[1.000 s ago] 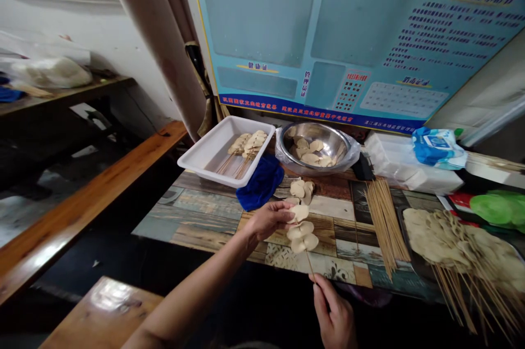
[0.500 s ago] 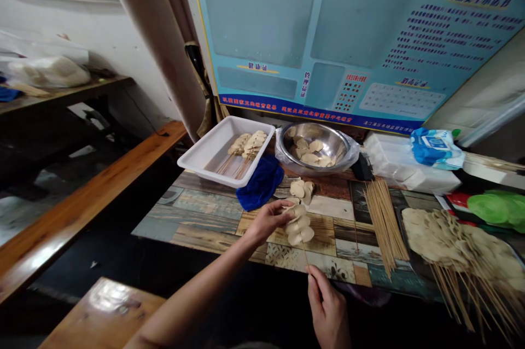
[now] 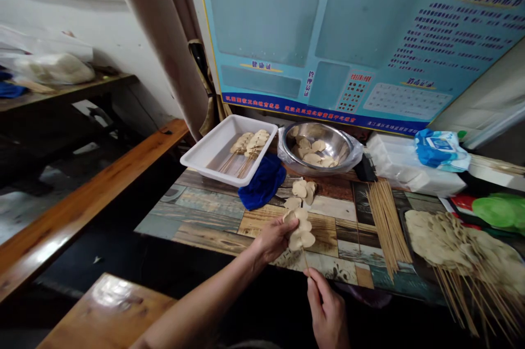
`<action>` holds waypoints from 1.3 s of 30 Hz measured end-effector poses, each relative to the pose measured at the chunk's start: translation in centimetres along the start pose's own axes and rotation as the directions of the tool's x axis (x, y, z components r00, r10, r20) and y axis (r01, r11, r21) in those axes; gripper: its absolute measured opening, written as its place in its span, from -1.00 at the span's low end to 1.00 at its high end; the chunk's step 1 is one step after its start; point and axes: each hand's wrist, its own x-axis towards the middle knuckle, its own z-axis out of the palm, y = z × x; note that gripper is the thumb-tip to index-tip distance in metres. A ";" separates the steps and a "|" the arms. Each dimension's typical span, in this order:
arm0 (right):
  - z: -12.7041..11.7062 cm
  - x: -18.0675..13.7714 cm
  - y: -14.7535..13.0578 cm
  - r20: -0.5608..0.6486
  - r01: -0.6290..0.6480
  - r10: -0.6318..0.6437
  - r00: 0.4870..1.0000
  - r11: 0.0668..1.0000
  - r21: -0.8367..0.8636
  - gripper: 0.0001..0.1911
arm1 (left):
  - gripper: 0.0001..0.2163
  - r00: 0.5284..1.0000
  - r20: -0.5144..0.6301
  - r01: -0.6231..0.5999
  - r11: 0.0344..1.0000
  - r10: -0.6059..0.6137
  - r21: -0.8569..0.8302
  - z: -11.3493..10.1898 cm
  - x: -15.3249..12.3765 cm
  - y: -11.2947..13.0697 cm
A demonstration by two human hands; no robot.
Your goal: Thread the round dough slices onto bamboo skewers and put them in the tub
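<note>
A wooden skewer (image 3: 305,259) threaded with several pale, flat round slices (image 3: 302,233) is held between my two hands over the table's front edge. My left hand (image 3: 275,238) pinches the slices from the left, thumb on top. Lower down, the fingers of my right hand (image 3: 326,302) are closed round the skewer's bare end. Just beyond the skewer, a small heap of loose slices (image 3: 302,190) lies on the wood-patterned table (image 3: 205,201). What the slices are made of I cannot tell.
Behind are a white tray (image 3: 197,160) with filled skewers, a blue cloth (image 3: 262,185) and a steel bowl (image 3: 344,146) of slices. Bare skewers (image 3: 388,223) lie to the right, beside a pile of filled skewers (image 3: 443,239). A wooden bench (image 3: 102,190) stands left.
My left hand has come down along the skewer, from the upper slices to those in the middle. My right hand keeps its hold on the bare end.
</note>
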 end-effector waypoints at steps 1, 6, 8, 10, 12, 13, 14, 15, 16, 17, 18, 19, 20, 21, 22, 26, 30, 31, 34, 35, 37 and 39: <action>0.0 0.1 -0.1 -0.004 -0.005 0.005 1.000 1.000 0.003 -0.61 | -0.76 1.000 0.006 -0.001 1.000 0.001 0.006 0.0 -0.1 -0.2; 0.2 0.5 -0.1 -0.036 -0.022 0.022 0.999 1.000 0.011 -0.59 | -0.75 1.000 -0.009 0.018 1.000 -0.018 0.007 0.8 -0.8 -2.0; 0.1 0.5 0.1 -0.049 -0.022 0.023 0.999 1.000 0.003 -0.57 | -0.73 0.999 0.001 0.041 0.999 -0.041 0.018 1.0 -1.0 -2.6; 0.0 0.4 0.6 -0.059 -0.022 0.021 0.998 1.000 -0.018 -0.55 | -0.68 0.998 0.015 0.059 0.991 -0.061 0.124 0.8 -0.8 -2.6; -0.3 0.2 1.1 -0.072 -0.023 0.020 0.997 0.999 -0.043 -0.55 | -0.65 1.000 -0.005 0.000 0.926 0.002 0.378 0.2 -0.1 -1.7; -0.5 0.1 1.3 -0.078 -0.023 0.019 0.997 0.998 -0.054 -0.54 | -0.66 0.996 -0.017 -0.065 0.839 0.088 0.541 -0.3 0.4 -1.0; -0.6 -0.1 1.5 -0.082 -0.023 0.018 0.996 0.998 -0.062 -0.54 | -0.69 0.979 -0.010 -0.139 0.700 0.205 0.701 -0.9 1.0 -0.1; -0.8 -0.2 1.7 -0.086 -0.024 0.018 0.996 0.997 -0.068 -0.55 | -0.74 0.943 0.024 -0.202 0.515 0.331 0.833 -1.5 1.7 0.8; -0.9 -0.2 1.8 -0.087 -0.024 0.018 0.996 0.997 -0.072 -0.55 | -0.80 0.897 0.083 -0.235 0.308 0.435 0.922 -2.1 2.4 1.6; -1.0 -0.3 1.8 -0.085 -0.023 0.017 0.996 0.997 -0.072 -0.55 | -0.84 0.853 0.149 -0.234 0.112 0.500 0.966 -2.7 3.1 2.4; -1.1 -0.4 1.8 -0.085 -0.022 0.016 0.996 0.997 -0.069 -0.55 | -0.85 0.822 0.201 -0.204 -0.053 0.533 0.977 -3.2 3.7 3.0; -1.1 -0.4 1.7 -0.085 -0.019 0.013 0.996 0.998 -0.063 -0.56 | -0.86 0.804 0.235 -0.163 -0.179 0.546 0.970 -3.5 4.3 3.4; -1.1 -0.4 1.6 -0.087 -0.014 0.009 0.996 0.998 -0.054 -0.56 | -0.86 0.797 0.251 -0.121 -0.263 0.549 0.957 -3.7 4.8 3.7; -1.1 -0.4 1.5 -0.087 -0.009 0.005 0.996 0.999 -0.043 -0.57 | -0.87 0.796 0.255 -0.087 -0.314 0.548 0.945 -3.9 5.2 3.8; -1.1 -0.4 1.4 -0.088 -0.005 0.002 0.996 0.999 -0.034 -0.57 | -0.89 0.798 0.255 -0.067 -0.341 0.545 0.938 -3.9 5.5 3.7; -1.1 -0.4 1.4 -0.086 0.005 -0.007 0.996 1.000 -0.020 -0.57 | -0.93 0.819 0.252 -0.086 -0.325 0.515 0.942 -3.7 6.3 2.9; -1.2 -0.5 1.6 -0.080 -0.012 0.009 0.997 0.999 -0.040 -0.57 | -0.90 0.818 0.296 -0.199 -0.239 0.494 0.950 -4.1 6.8 2.6; -1.2 -0.5 1.6 -0.079 -0.016 0.013 0.997 0.999 -0.044 -0.57 | -0.89 0.812 0.322 -0.239 -0.226 0.487 0.944 -4.3 6.9 2.7; -1.3 -0.6 1.7 -0.080 -0.012 0.009 0.997 0.999 -0.043 -0.58 | -0.92 0.799 0.410 -0.350 -0.214 0.440 0.912 -4.6 6.8 3.1; -1.3 -0.6 1.7 -0.082 -0.010 0.007 0.997 0.999 -0.040 -0.58 | -0.91 0.794 0.435 -0.376 -0.219 0.424 0.900 -4.6 6.7 3.3; -1.3 -0.7 1.7 -0.092 -0.005 0.002 0.996 1.000 -0.031 -0.60 | -0.89 0.781 0.442 -0.399 -0.191 0.441 0.897 -4.2 6.5 3.6; -1.3 -0.7 1.6 -0.099 0.001 -0.003 0.995 1.000 -0.018 -0.63 | -0.89 0.797 0.337 -0.382 -0.013 0.501 0.924 -3.7 6.0 3.9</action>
